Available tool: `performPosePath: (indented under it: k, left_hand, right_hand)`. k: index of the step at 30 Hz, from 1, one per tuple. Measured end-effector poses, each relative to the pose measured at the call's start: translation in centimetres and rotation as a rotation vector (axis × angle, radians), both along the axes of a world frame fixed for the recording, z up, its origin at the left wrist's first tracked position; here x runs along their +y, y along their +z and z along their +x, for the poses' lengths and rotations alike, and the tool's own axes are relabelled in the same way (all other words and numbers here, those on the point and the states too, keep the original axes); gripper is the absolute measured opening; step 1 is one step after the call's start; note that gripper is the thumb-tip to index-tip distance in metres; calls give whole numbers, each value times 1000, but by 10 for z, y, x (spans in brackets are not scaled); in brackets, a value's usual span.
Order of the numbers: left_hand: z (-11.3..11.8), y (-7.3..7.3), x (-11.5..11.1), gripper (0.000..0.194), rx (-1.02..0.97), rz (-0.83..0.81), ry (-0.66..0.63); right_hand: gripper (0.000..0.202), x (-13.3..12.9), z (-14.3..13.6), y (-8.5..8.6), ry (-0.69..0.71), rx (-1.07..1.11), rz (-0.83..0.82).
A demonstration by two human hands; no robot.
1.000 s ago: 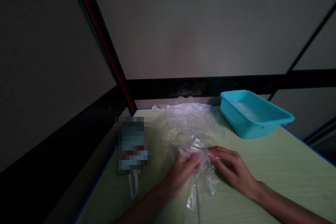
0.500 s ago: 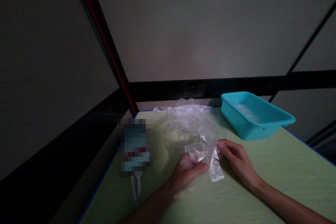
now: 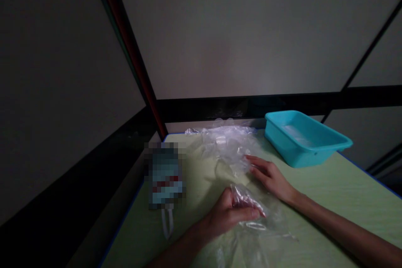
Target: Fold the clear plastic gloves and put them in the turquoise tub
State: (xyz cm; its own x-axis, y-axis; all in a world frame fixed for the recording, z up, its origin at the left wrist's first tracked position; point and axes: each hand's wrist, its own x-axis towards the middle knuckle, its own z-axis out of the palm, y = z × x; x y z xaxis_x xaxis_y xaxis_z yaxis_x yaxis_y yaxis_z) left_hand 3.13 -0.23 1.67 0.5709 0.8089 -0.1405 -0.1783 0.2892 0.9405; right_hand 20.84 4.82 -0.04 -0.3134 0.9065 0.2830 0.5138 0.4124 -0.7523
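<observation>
My left hand [image 3: 229, 212] is closed round a crumpled clear plastic bag [image 3: 256, 226], which spreads out toward the near side of the table. Its thumb lies across the gathered film. Farther back and to the right, my right hand [image 3: 270, 178] has its fingers stretched out and a little apart. The fingertips reach the near edge of a loose heap of clear thin plastic [image 3: 226, 142]. Whether they press on the film or only rest beside it is hard to see.
A turquoise plastic basin [image 3: 301, 157] stands at the back right of the pale green table [image 3: 329, 205]. On the left lies a blurred-out item [image 3: 165, 176] with a white loop [image 3: 168, 224] at its near end. A panelled wall [image 3: 245, 42] rises behind.
The bag in my left hand has come apart from the heap and now hangs toward me. My right hand has moved away from it, back and left to the heap.
</observation>
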Motion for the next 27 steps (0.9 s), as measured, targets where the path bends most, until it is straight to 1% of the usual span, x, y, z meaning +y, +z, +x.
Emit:
performPosePath:
  k: [2,4,6,8,10,12,14,16,18,20,22,24,25,27]
  left_hand:
    - [1,0,0,22,8,0,7]
    - [1,0,0,23,12,0,21]
    - [1,0,0,23,11,4,31]
    - [1,-1,1,24,5,6,28]
    - [0,-2,1,23,-5,0,15]
    - [0,-3,1,21,-18,-14,11]
    - [0,-3,2,21,-33,-30,5]
    - [-1,-2,2,24,-45,-42,-24]
    - [-3,2,2,32,-62,-55,-102]
    - [-5,7,0,39,-86,-74,-239]
    - [-9,12,-1,38,-110,-85,-409]
    - [-11,15,-3,37,-105,-65,-555]
    - [-13,16,-3,37,-92,-51,-602]
    - [-14,16,-3,36,-55,-32,-646]
  right_hand:
    - [44,16,-6,3,85,-163,50]
    - [43,31,-11,5,132,-253,59]
    - [45,41,-13,10,131,-323,62]
    - [49,43,-9,16,119,-370,62]
    - [54,36,-1,23,118,-408,52]
    - [59,22,10,28,131,-478,23]
    - [60,5,20,29,111,-503,19]
    - [60,-10,29,27,76,-539,39]
    - [58,-22,35,22,48,-564,79]
    - [53,-30,37,18,60,-564,114]
    - [48,-34,35,17,141,-541,103]
    - [48,-32,30,16,238,-504,71]
    - [49,-30,26,16,273,-483,61]
    - [52,-20,16,15,303,-441,73]
